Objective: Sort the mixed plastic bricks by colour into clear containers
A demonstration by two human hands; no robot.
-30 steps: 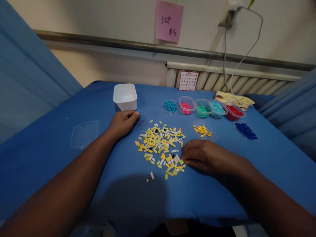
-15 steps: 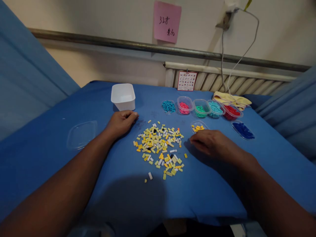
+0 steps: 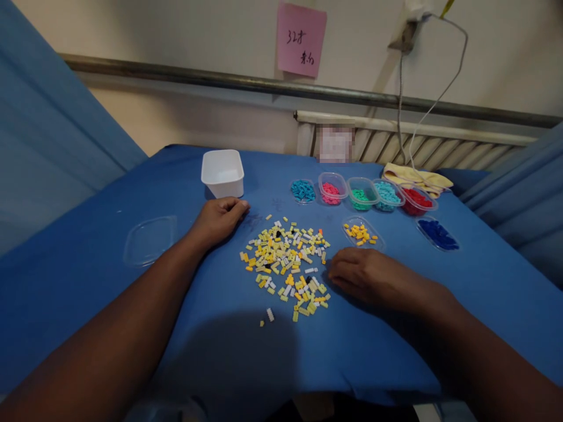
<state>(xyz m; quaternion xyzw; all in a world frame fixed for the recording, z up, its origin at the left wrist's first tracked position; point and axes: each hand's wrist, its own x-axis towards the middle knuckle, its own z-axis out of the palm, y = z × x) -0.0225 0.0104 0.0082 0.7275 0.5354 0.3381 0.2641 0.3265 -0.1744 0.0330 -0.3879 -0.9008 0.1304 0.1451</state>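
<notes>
My left hand [image 3: 221, 220] rests on the blue cloth with its fingers curled in, just in front of a white plastic tub [image 3: 223, 174]; nothing shows in it. A loose pile of small toy bricks [image 3: 284, 252], mostly pale yellow, deeper yellow and white, lies between my hands. At the pile's right edge is my right hand [image 3: 372, 276], fingers pressed together and pointing down at the cloth. Its fingertips hide whatever is under or between them. Just behind that hand, a clear shallow lid [image 3: 379, 238] carries deeper-yellow bricks [image 3: 360, 234].
Along the back stand clear tubs of pink [image 3: 331, 193], green [image 3: 361, 199], light-blue [image 3: 387, 195] and red bricks [image 3: 416, 201]. Teal [image 3: 303, 190] and dark-blue bricks [image 3: 438, 234] sit on lids. A clear lid [image 3: 151, 240] lies left; a yellow cloth [image 3: 417, 177] lies back right.
My right hand went back toward the yellow bricks' lid, then returned to the pile's edge, covering a yellow brick that lay apart there. My left hand stays put.
</notes>
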